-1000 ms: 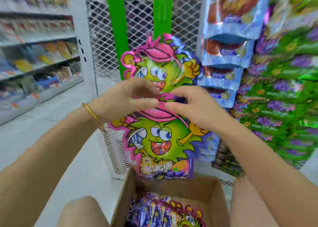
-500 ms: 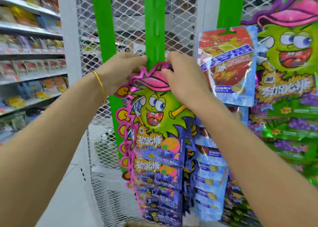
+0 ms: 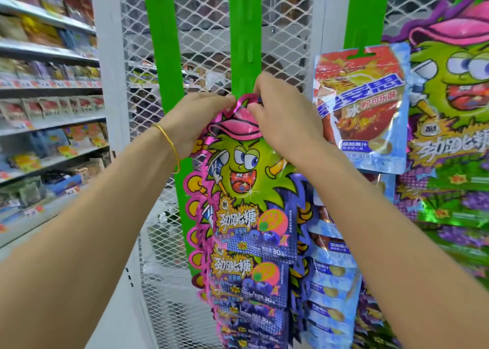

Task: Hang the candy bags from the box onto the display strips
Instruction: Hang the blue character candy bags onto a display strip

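Both hands are up at the middle strip (image 3: pixel 239 31), a green strip hanging down the white mesh panel (image 3: pixel 201 18). Left hand (image 3: pixel 201 121) pinches the top left edge of the bag (image 3: pixel 238 168). Its grip is closed on the foil, fingertips curled onto it just above the pink cap print. Right hand (image 3: pixel 285 118) pinches the top right edge. Its grip is closed too, thumb and fingers meeting on the bag's top tab, back of hand toward camera. The two grips sit close together, right at the strip.

Bag is upright, front facing camera: green monster, pink cap, purple lower part with blueberries. Its top lies against the strip. Cannot tell whether the hole is on a hook, because fingers cover it. Below it, hung bags (image 3: pixel 248 290) of the same kind overlap down the strip, each partly covered by the one above.

Gold bracelet (image 3: pixel 170 143) on left wrist. Left strip (image 3: pixel 156 44) runs down behind the left wrist. Right strip (image 3: pixel 367 12) carries a blue bag (image 3: pixel 362 105) with red print, with more blue ones stacked beneath it. Far right are large green bags (image 3: pixel 455 110) with the same monster. Shelves (image 3: pixel 47 84) with packets at left, blurred.
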Demonstrator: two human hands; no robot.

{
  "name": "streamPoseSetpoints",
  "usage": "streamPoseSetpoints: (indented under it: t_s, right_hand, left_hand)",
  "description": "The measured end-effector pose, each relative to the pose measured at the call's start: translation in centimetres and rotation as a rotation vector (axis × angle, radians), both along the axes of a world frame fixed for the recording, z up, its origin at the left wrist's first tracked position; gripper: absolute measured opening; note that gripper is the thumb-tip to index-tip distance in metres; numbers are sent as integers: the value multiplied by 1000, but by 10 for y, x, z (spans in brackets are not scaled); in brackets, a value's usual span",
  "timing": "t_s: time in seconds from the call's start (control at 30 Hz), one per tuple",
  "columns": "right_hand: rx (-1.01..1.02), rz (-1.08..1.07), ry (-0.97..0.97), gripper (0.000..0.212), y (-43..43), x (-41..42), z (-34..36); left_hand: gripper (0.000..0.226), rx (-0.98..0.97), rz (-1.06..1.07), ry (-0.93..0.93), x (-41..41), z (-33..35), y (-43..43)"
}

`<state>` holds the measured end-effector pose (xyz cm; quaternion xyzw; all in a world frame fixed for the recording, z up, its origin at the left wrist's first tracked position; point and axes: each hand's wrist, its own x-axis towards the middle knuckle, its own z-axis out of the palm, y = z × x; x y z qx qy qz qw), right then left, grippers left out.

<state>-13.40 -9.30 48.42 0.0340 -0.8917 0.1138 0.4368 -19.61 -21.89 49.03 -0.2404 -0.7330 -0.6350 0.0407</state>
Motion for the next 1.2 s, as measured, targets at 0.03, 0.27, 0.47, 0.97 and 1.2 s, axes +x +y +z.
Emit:
streamPoseSetpoints:
  t_s: [0.03, 0.27, 0.47, 0.97, 1.2]
  right_hand:
    - [9, 0, -4, 7, 1, 0, -2]
    - [30, 80, -101, 15, 4, 6, -16]
    - [-2, 35, 7, 39, -2, 13, -29]
    - [-10, 316, -549, 16, -31, 106, -348]
    - [-105, 219, -1507, 45, -18, 98, -565]
  left_hand:
    - [15, 11, -7, -7, 1, -1, 0]
    - [14, -79, -32, 56, 0, -8, -8]
    - [40, -228, 53, 419, 18, -28, -14]
    - [47, -610, 38, 166, 126, -350, -81]
    - [38, -1159, -179, -165, 120, -433, -108]
